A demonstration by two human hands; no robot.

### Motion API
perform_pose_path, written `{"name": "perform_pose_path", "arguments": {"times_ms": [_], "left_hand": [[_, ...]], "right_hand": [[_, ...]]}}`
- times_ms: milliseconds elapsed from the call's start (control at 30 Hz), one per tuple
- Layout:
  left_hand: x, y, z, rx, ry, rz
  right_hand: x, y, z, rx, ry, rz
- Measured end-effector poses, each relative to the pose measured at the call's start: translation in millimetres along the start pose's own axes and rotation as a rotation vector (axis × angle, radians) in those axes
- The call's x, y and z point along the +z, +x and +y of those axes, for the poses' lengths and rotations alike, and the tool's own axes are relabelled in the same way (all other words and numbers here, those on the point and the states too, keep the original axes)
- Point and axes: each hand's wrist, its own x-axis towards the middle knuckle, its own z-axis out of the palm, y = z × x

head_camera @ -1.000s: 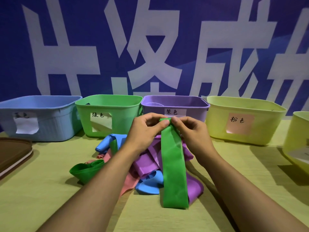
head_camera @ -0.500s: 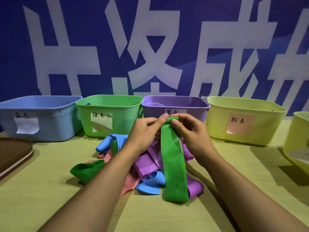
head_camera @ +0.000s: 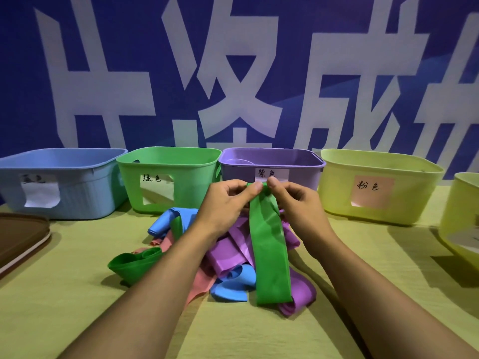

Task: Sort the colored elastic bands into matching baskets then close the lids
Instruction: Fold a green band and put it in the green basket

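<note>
Since a second ago, both hands have kept the top of the green band pinched and have barely shifted, while its hanging end has crept slightly back from the near edge of the table point(head_camera: 77, 320).

Along the far edge stand the baskets: a blue basket point(head_camera: 64, 182) at the left, then the green basket point(head_camera: 168, 180), a purple basket point(head_camera: 272, 164) and a yellow basket point(head_camera: 381, 185), with another yellow one cut off at the right edge. A brown lid point(head_camera: 20, 237) lies at the left edge. None of the baskets in view has a lid on.

At the middle of the table lies the pile of bands point(head_camera: 228, 255), pink, purple, blue and green tangled together. The green band point(head_camera: 269, 250) hangs over it, its lower end resting on the pile.

The left hand point(head_camera: 225, 203) and the right hand point(head_camera: 298, 203) each have a grip closed on the band's top edge between thumb and forefinger, just in front of the purple basket.

To do this step well, the person should probably lift the band clear of the pile so it drags nothing along, carry it left, and drop it fully inside the green basket with no end trailing over the rim.
</note>
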Motion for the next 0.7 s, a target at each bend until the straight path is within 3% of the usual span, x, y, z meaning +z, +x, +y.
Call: {"name": "perform_pose_path", "arguments": {"times_ms": [700], "left_hand": [[0.9,-0.6,2.4,-0.044,-0.045,0.042]], "right_hand": [[-2.1,-0.1,0.4,-0.130,0.039,-0.086]]}}
